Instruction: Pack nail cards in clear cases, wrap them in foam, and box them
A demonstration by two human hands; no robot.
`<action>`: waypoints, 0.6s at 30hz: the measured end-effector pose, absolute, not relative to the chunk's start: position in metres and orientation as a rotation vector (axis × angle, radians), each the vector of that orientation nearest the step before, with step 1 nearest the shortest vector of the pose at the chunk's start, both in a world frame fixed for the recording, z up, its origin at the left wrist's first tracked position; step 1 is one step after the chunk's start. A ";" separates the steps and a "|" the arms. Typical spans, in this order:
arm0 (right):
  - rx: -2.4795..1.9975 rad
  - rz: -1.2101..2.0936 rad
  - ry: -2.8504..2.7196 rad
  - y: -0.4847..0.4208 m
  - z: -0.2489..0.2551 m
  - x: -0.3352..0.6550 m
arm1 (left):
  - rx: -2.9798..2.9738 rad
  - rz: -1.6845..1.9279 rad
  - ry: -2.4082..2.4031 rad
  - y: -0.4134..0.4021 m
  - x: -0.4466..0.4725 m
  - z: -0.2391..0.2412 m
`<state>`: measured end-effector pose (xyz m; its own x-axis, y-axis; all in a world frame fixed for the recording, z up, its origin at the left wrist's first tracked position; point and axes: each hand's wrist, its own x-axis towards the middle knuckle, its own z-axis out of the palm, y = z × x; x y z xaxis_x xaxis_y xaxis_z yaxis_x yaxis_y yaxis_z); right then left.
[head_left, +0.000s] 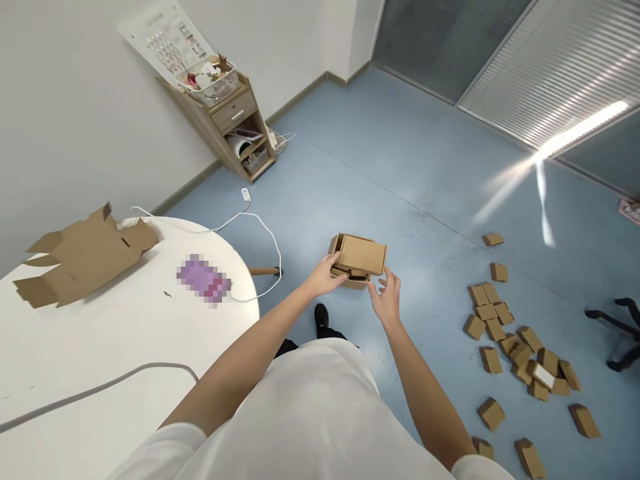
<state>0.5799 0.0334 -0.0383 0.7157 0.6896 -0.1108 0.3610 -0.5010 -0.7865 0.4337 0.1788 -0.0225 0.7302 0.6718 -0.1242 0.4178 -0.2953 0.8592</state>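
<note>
A brown cardboard box (363,255) is in front of me over the blue floor. Its flat top panel sits askew above the lower walls (356,284), with dark gaps showing at the left and front. My left hand (324,275) grips the near left corner, thumb at the front and fingers at the side. By the near right corner is my right hand (387,295), its fingers apart and the fingertips at or close to the edge. Whether they touch it I cannot tell.
Left of me stands a round white table (220,340) with a flattened cardboard piece (95,250), a pixelated purple item (204,279) and a cable. Several small cardboard boxes (520,353) lie on the floor at right. A wooden cabinet (235,117) stands by the wall.
</note>
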 end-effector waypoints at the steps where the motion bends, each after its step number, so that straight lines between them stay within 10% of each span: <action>1: -2.133 0.528 -0.791 0.031 -0.039 0.577 | 1.950 0.322 0.826 0.178 0.433 -0.023; 18: -1.748 1.030 -1.587 0.039 -0.037 0.371 | 1.392 0.712 1.416 0.054 0.158 -0.006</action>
<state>0.3706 0.0385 -0.0367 0.0054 0.9854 -0.1702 0.5567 -0.1443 -0.8181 0.1576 0.0538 -0.0060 0.1461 0.9600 -0.2389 0.3805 0.1684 0.9093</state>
